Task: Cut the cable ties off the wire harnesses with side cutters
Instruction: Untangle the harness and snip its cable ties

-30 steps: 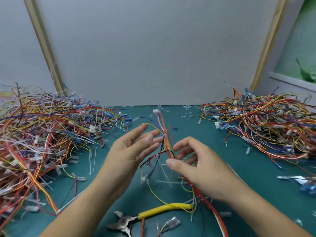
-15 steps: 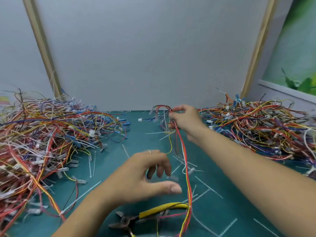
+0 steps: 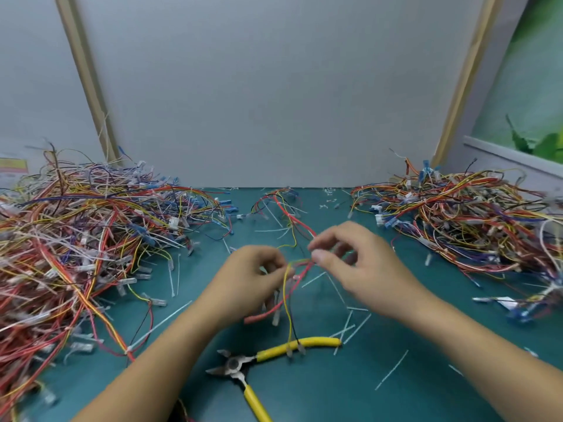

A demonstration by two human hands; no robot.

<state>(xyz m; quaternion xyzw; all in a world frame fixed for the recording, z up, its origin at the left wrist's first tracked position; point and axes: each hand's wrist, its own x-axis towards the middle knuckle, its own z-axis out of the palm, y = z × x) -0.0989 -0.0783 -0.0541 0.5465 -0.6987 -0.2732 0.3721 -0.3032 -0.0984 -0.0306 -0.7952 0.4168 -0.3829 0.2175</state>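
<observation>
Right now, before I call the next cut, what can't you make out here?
Head view only.
- Any cable tie on the harness: hidden where the left hand and right hand pinch it, plus motion blur.
- Side cutters: lower handle cut off by the bottom edge.
- Left pile and right pile: cut off by the side edges; their ties too small.

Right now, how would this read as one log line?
left grip: holds wire bundle | right grip: pinches same bundle | cutters: open on mat, untouched
</observation>
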